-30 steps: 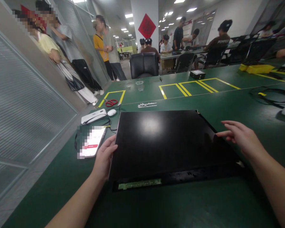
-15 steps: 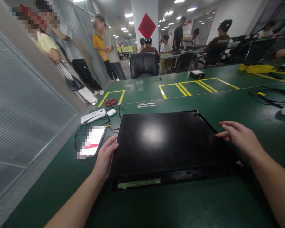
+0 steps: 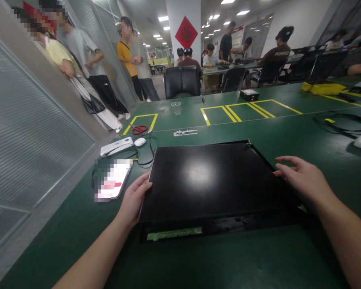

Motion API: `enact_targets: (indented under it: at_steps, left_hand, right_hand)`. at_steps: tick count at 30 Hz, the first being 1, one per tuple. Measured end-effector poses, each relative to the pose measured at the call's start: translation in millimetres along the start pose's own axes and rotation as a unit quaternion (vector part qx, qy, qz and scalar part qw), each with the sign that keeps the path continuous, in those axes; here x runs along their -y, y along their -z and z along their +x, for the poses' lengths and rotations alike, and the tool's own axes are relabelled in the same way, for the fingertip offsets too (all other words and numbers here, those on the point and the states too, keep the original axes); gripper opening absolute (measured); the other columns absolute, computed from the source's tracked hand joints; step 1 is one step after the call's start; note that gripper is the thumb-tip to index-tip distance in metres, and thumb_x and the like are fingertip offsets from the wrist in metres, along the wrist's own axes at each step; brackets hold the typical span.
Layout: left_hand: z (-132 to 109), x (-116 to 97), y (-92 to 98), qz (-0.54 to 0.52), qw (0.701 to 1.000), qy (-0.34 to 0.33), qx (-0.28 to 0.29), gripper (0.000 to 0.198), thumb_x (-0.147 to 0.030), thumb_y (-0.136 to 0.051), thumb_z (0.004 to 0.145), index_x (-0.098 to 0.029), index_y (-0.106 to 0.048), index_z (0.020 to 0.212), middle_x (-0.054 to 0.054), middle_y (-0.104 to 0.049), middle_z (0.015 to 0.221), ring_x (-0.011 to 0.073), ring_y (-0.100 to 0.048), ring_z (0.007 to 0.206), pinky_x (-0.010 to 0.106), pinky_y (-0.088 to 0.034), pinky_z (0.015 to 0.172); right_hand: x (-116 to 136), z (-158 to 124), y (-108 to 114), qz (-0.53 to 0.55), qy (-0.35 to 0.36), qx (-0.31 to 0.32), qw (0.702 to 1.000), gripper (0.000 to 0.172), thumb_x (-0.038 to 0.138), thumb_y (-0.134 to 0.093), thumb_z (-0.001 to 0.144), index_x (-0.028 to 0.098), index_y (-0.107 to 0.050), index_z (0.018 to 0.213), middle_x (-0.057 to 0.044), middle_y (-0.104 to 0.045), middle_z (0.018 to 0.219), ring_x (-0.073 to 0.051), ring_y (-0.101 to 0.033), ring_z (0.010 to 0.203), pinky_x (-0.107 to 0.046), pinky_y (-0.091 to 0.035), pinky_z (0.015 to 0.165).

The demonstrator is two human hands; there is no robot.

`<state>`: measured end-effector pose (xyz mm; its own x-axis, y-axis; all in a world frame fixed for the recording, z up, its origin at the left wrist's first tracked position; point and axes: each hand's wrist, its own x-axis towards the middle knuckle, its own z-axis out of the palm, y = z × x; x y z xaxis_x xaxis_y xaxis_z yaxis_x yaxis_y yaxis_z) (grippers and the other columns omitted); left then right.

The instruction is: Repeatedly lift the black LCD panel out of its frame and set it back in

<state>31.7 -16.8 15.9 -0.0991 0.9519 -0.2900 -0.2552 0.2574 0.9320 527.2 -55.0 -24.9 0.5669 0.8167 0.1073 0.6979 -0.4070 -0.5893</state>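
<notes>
1. Black panel (image 3: 210, 184) in two-handed care: the glossy sheet sits over a dark frame (image 3: 252, 221) on the green bench (image 3: 216, 265), its left edge seemingly raised, as I see it from the room.
2. The left hand (image 3: 136, 198) grips that edge, thumb on top, fingers at the side; a steady hold by the rim, off the glossy face, looks wisest.
3. The right hand (image 3: 308, 178) is loosely open at the far side, fingertips by the right edge; whether they touch, I cannot tell. Firm support there would probably spare the sheet a twist.
4. Along the near side, a green strip (image 3: 174, 233) lies exposed, probably best kept free of pressure.
5. Just left, a lit phone (image 3: 122, 176) leaves the left hand little elbow room.
</notes>
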Motion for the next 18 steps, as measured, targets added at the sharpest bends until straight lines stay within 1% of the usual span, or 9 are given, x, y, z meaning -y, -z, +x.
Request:
enact_targets:
  at_steps: [3,6,12,16,18]
  left_hand:
    - [0,1,-0.3,0.006,1.000,-0.003,-0.001,0.069,-0.031,-0.095,0.050,-0.014,-0.079,0.115,0.010,-0.085,0.098,0.0387,-0.078,0.105,0.040,-0.062,0.083]
    - [1,2,1.0,0.012,1.000,-0.006,-0.001,0.071,-0.032,-0.097,0.049,-0.013,-0.079,0.115,0.011,-0.085,0.096,0.0384,-0.079,0.102,0.041,-0.062,0.084]
    - [2,6,3.4,0.031,0.999,-0.026,-0.002,0.068,-0.037,-0.099,0.052,-0.014,-0.080,0.113,0.010,-0.084,0.094,0.0360,-0.079,0.097,0.040,-0.062,0.083]
    - [2,7,3.4,0.039,0.999,-0.021,0.008,0.077,-0.040,-0.100,0.052,-0.013,-0.078,0.120,0.011,-0.084,0.092,0.0362,-0.078,0.098,0.038,-0.061,0.078]
    - [2,7,3.1,0.036,0.999,-0.018,0.010,0.079,-0.040,-0.100,0.052,-0.012,-0.077,0.122,0.011,-0.084,0.091,0.0354,-0.079,0.095,0.036,-0.060,0.074]
  right_hand:
    - [4,-1,2,0.018,-0.035,0.013,0.999,0.052,0.060,-0.060,0.077,0.030,-0.073,0.118,-0.003,-0.080,0.076,-0.029,-0.076,0.076,-0.041,-0.051,0.069]
    - [6,-2,3,0.017,-0.031,0.005,0.999,0.051,0.059,-0.061,0.076,0.029,-0.074,0.115,-0.003,-0.080,0.075,-0.029,-0.075,0.074,-0.041,-0.050,0.068]
    - [6,-1,4,0.007,-0.040,0.022,0.999,0.050,0.059,-0.061,0.076,0.030,-0.073,0.115,-0.002,-0.080,0.077,-0.029,-0.075,0.077,-0.041,-0.050,0.068]
    - [8,-3,5,0.012,-0.031,0.008,0.999,0.050,0.059,-0.061,0.074,0.030,-0.075,0.112,-0.003,-0.079,0.075,-0.031,-0.074,0.073,-0.041,-0.048,0.065]
    - [11,-4,6,0.011,-0.037,0.011,0.999,0.050,0.059,-0.061,0.073,0.030,-0.075,0.110,-0.004,-0.079,0.075,-0.030,-0.073,0.073,-0.041,-0.048,0.065]
